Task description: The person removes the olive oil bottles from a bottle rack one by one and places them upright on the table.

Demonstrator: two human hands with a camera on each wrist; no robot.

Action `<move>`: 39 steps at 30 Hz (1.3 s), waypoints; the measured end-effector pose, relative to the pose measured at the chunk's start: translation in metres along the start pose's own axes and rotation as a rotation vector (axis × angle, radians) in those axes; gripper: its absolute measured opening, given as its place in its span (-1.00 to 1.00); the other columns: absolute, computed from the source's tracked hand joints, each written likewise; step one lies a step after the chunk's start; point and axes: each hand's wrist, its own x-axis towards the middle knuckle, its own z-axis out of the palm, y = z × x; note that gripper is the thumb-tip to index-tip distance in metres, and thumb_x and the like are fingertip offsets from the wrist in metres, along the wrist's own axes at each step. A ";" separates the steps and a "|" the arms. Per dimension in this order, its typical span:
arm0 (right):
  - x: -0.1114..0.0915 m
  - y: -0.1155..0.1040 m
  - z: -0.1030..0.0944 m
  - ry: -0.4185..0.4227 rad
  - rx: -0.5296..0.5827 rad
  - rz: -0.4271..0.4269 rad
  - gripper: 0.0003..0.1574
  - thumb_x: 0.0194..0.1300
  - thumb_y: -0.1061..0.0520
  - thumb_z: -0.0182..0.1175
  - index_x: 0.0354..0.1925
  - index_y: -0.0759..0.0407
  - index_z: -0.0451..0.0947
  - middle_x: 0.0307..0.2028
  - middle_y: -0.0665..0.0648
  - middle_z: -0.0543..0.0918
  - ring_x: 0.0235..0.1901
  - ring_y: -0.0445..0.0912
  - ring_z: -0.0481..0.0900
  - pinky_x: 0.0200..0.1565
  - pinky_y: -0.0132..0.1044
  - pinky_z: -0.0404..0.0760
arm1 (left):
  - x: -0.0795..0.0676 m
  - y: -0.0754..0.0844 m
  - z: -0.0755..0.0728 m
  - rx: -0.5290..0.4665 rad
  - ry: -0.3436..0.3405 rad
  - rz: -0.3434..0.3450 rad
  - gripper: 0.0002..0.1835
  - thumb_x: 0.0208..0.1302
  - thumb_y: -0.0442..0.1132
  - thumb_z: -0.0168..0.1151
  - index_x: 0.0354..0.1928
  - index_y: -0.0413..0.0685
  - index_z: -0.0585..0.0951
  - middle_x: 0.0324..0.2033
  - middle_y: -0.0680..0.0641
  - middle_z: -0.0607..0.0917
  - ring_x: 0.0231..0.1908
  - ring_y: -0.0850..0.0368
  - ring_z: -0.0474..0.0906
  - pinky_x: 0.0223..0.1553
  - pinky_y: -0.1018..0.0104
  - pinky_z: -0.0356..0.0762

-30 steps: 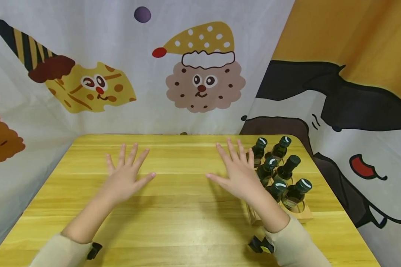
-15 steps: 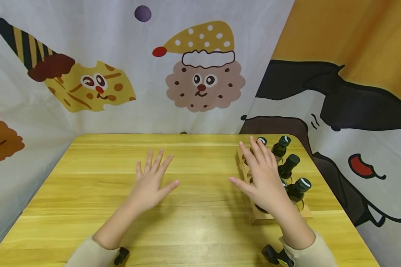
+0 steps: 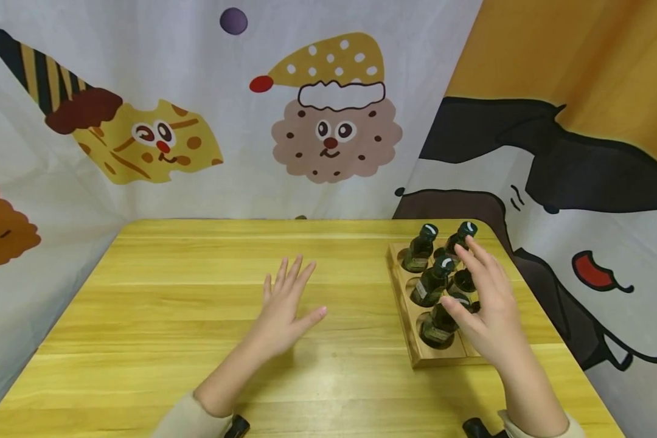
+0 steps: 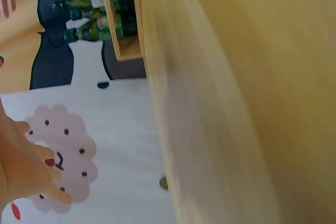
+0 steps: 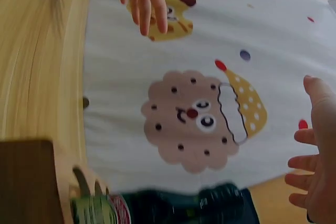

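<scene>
My left hand point(image 3: 286, 310) hovers over the middle of the wooden table, fingers spread and holding nothing. To its right stands a light wooden rack point(image 3: 402, 304) with round holes, holding several dark green glass bottles point(image 3: 432, 283) with dark caps. Over the rack's right side is my right hand point(image 3: 495, 310), thumb and fingers apart, hiding some bottles and the near right corner. In the right wrist view, one labelled bottle point(image 5: 173, 208) lies across the bottom edge, below the right hand point(image 5: 320, 166). That hand's fingers are extended, with a visible gap to the bottle.
A wooden table point(image 3: 197, 304) spreads beneath both hands, its far edge against a hanging cloth point(image 3: 241, 158) printed with cartoon figures. Dark straps or mounts point(image 3: 238, 426) show at the sleeve cuffs point(image 3: 197, 417). The rack stands near the table's right edge.
Both hands have moved to the right above the table. The right hand has passed across the rack to its right side, uncovering the left row of bottles. The rack has stayed put.
</scene>
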 end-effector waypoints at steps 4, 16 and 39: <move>-0.011 0.011 -0.010 0.053 0.028 0.019 -0.13 0.34 -0.30 0.09 0.38 0.20 0.26 0.40 0.22 0.17 0.37 0.17 0.04 0.21 0.37 0.01 | 0.003 0.013 0.011 -0.090 -0.003 0.023 -0.14 0.33 0.30 -0.04 0.52 0.13 -0.06 0.47 -0.05 -0.17 0.43 -0.01 -0.45 0.28 -0.27 -0.51; -0.045 0.047 -0.034 0.180 -0.027 0.163 -0.37 0.27 0.29 0.14 0.31 0.25 0.35 0.33 0.18 0.32 0.34 -0.17 0.16 0.26 -0.48 0.03 | 0.012 0.043 0.045 -0.210 -0.038 0.056 -0.12 0.30 0.28 0.00 0.52 0.15 -0.08 0.47 0.02 -0.17 0.44 0.06 -0.40 0.32 -0.17 -0.44; -0.120 0.140 -0.044 -0.223 0.200 0.342 -0.04 0.18 0.45 0.23 0.46 0.22 0.06 0.26 -0.37 0.22 0.18 -0.49 0.20 0.00 -0.65 0.21 | 0.029 0.110 0.090 -0.345 -0.092 0.200 -0.16 0.32 0.19 0.06 0.51 0.07 -0.01 0.47 0.05 -0.07 0.44 0.02 -0.21 0.35 -0.10 -0.26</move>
